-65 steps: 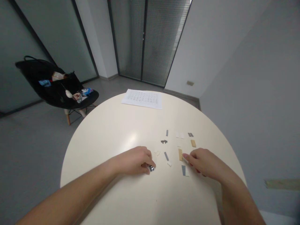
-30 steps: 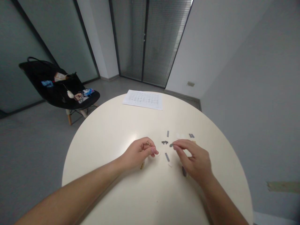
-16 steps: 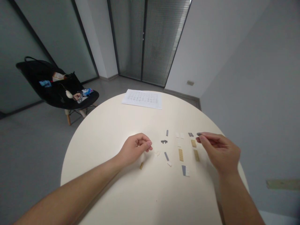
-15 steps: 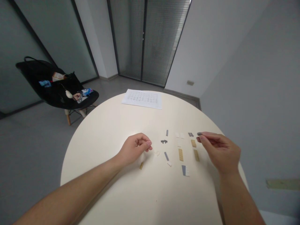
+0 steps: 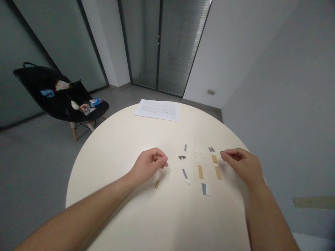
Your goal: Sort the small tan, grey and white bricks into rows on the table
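My left hand (image 5: 149, 165) hovers over the left of the small pieces, thumb and fingers curled together; what they hold, if anything, I cannot make out. A narrow tan piece (image 5: 157, 184) lies just below it, and small white pieces (image 5: 175, 170) are to its right. At the far right of the layout, my right hand (image 5: 242, 164) pinches a small dark grey building brick (image 5: 222, 152) between thumb and fingertips. Close to it lie two dark grey bricks (image 5: 211, 149), a tan brick (image 5: 214, 159) and a longer tan brick (image 5: 218, 172).
On the round white table (image 5: 125, 216) there are also a tan brick (image 5: 200, 172), grey strips (image 5: 185, 173) and a grey piece beside a white one (image 5: 203, 189). A printed sheet (image 5: 157, 110) lies at the far edge. A black chair (image 5: 52, 101) holding bags stands left.
My right hand has come slightly lower with the dark grey brick, its fingers drawn in a little. The whole view has shifted slightly; my left hand keeps its pose.
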Tool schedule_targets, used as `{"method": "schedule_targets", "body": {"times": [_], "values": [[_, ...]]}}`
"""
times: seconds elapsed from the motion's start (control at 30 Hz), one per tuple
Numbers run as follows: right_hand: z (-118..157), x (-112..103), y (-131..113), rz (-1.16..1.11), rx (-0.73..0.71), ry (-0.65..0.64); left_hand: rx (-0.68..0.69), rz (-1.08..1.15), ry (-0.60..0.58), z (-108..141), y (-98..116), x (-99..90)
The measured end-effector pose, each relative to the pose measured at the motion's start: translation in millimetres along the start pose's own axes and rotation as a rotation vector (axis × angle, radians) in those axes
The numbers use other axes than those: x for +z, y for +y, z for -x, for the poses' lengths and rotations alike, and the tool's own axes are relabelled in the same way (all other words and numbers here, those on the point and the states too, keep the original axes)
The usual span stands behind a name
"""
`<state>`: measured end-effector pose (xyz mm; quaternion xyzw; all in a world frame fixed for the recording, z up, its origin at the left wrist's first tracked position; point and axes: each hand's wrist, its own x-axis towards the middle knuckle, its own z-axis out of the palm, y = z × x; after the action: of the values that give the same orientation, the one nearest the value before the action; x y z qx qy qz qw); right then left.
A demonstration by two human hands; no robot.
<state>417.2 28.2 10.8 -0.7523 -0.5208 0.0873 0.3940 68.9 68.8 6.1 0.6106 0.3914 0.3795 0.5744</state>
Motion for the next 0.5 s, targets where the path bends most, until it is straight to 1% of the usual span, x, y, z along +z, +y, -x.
{"method": "schedule_targets", "body": {"times": [0.13, 0.4, 0.5], "values": [[-5.1, -3.7, 8.1, 0.078, 0.004, -0.039, -0.008, -0.005, -0.007, 0.3, -0.1, 0.0], [-12.4, -3.4, 21.6, 0.018, -0.005, -0.086, -0.006, -0.023, -0.006, 0.0, -0.5, 0.4], [-15.3, -3.3, 28.7, 0.084, -0.028, -0.105, -0.004, -0.024, -0.008, 0.6, -0.6, 0.3]]}}
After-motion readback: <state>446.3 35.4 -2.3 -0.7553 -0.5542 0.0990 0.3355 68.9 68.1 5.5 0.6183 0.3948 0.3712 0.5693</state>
